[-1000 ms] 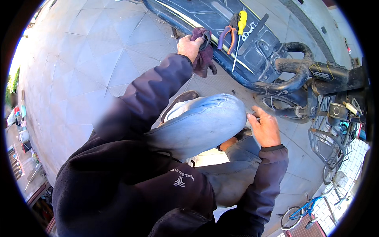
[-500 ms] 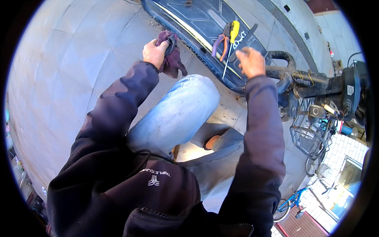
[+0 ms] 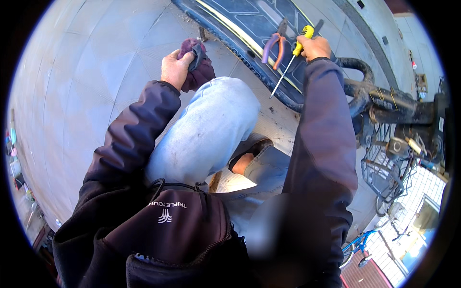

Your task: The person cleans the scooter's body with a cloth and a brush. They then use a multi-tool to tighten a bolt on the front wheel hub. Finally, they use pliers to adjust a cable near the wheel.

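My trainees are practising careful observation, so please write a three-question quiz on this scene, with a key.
1. Multiple choice: The right hand grips: A) the pliers; B) the screwdriver; C) the cloth.
2. True or false: The left hand is empty.
3. Fill in the colour: The screwdriver has a ____ handle.

Key: 1. B. 2. False; it holds the cloth. 3. Yellow.

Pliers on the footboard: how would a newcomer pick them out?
Find the long, dark footboard at the top of the view. On it, to the left of the yellow-handled screwdriver in the right hand, lie the pliers. Unlike the screwdriver's single handle, theirs are two, one purple and one orange, spread apart.
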{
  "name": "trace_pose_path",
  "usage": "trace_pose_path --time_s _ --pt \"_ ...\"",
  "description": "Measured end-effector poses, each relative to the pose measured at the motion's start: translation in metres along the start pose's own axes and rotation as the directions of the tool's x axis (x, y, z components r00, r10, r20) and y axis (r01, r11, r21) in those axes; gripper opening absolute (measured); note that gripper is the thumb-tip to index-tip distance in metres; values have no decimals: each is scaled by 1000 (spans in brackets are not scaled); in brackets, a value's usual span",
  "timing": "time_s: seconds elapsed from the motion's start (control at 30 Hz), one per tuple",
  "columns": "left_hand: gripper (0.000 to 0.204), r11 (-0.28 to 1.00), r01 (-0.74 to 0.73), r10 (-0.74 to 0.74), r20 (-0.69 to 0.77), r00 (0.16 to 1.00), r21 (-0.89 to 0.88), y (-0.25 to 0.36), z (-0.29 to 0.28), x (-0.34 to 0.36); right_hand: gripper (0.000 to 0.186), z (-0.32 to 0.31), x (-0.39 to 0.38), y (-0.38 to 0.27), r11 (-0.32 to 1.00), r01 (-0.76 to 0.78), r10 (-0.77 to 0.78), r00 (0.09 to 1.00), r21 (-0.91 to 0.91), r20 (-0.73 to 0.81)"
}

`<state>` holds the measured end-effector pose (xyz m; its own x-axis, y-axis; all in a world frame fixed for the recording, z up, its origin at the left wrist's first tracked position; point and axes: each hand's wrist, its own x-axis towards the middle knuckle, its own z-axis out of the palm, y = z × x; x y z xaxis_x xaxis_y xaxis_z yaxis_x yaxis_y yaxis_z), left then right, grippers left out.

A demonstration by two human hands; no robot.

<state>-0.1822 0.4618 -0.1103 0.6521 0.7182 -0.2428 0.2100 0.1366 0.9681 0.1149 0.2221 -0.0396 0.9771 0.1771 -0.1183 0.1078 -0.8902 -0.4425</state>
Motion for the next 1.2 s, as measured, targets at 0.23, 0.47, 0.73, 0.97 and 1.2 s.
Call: trace_pose_path --time_s 0.23,0.47,0.73,0.97,1.2 --pt "35 987 -53 41 -82 996 -154 22 -15 -12 34 -108 -162 -1 723 -47 -66 988 690 137" --pt "39 974 -164 152 -87 985 -157 47 -30 -21 27 -121 -246 71 309 -75 124 992 948 38" --pt "35 971 -193 182 -92 979 -139 42 -17 -31 24 -46 -257 111 -33 -88 250 964 996 93" --pt "35 970 -100 82 -87 993 -222 36 -15 -29 24 -12 -258 114 -210 -58 312 942 976 123" --pt "35 956 -47 24 -83 996 -290 29 -24 -23 27 -2 -266 109 -178 -19 235 970 984 62"
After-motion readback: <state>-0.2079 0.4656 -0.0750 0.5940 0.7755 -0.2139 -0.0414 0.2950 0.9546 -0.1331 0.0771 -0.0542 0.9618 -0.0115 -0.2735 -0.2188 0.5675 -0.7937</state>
